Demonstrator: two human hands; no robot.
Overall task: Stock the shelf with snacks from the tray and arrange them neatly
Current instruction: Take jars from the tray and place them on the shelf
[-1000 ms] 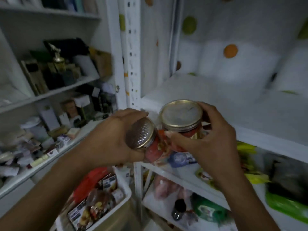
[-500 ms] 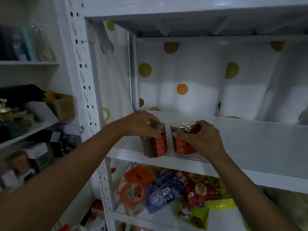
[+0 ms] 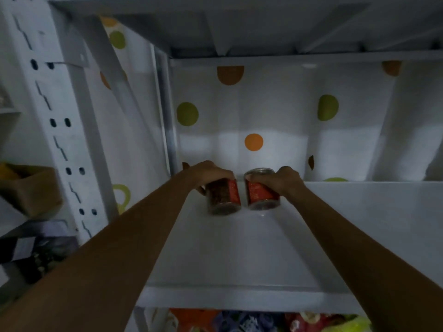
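1. Head view: two bare arms reach deep into a white metal shelf [image 3: 239, 255], where the left hand [image 3: 211, 172] and the right hand [image 3: 284, 182] each cover a small jar from above.
2. Each grip is clamped on its own jar. Fingers curl over the top of the left jar [image 3: 224, 197] and wrap the lid and shoulder of the right jar [image 3: 262, 195].
3. Both jars appear to stand toward the shelf's back left, just beside each other and near the polka-dot lining [image 3: 253, 142].
4. They look like rigid, clear cylinders of modest weight. The walls are smooth and the red labels glossy, so they are probably slick and breakable if knocked over. The lid rim or the waist seems the safest hold.
5. Dark, crumbly contents show through the left jar, and a metal lid caps the right. The smooth shelf board faintly mirrors them, and bright snack packets [image 3: 239, 322] crowd the tier below.
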